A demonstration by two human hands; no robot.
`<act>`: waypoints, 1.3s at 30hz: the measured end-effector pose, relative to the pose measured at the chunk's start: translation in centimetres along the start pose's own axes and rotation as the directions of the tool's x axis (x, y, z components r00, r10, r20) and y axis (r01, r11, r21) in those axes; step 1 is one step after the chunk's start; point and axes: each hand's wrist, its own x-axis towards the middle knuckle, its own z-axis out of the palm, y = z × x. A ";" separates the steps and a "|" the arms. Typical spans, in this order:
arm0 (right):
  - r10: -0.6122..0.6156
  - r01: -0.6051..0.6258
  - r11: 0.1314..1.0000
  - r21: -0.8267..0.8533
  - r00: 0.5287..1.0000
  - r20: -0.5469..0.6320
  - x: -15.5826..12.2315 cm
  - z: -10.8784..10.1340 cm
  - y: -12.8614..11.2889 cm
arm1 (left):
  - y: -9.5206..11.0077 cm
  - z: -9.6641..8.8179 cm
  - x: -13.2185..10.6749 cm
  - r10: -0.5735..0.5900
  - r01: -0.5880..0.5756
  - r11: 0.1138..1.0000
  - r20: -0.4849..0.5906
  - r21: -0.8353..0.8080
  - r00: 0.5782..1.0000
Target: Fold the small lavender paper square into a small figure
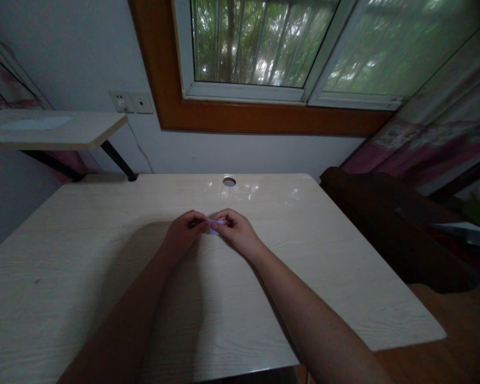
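Note:
Both my hands meet over the middle of a pale wooden desk. My left hand and my right hand pinch a small pale purple piece of paper between their fingertips. The fingers of both hands are curled closed on it, and most of the paper is hidden by them. The paper sits just above or on the desk top; I cannot tell which.
A round cable hole is near the desk's far edge. A raised shelf stands at the far left, wall sockets behind it. A window is ahead, and dark furniture and a curtain lie right of the desk.

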 end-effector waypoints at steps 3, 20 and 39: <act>-0.005 0.005 1.000 0.001 1.000 0.006 -0.1 0.1 -0.1 | 0.4 0.0 -0.1 -0.010 0.010 1.000 -0.006 0.012 1.000; 0.037 -0.038 0.997 0.072 0.999 0.015 0.1 0.2 0.3 | 1.2 -0.1 -0.1 -0.056 0.059 0.998 -0.059 0.035 0.997; 0.070 -0.072 0.995 0.075 0.997 0.031 0.2 0.0 0.3 | 0.1 -0.1 0.0 -0.052 0.052 0.998 0.029 0.032 0.998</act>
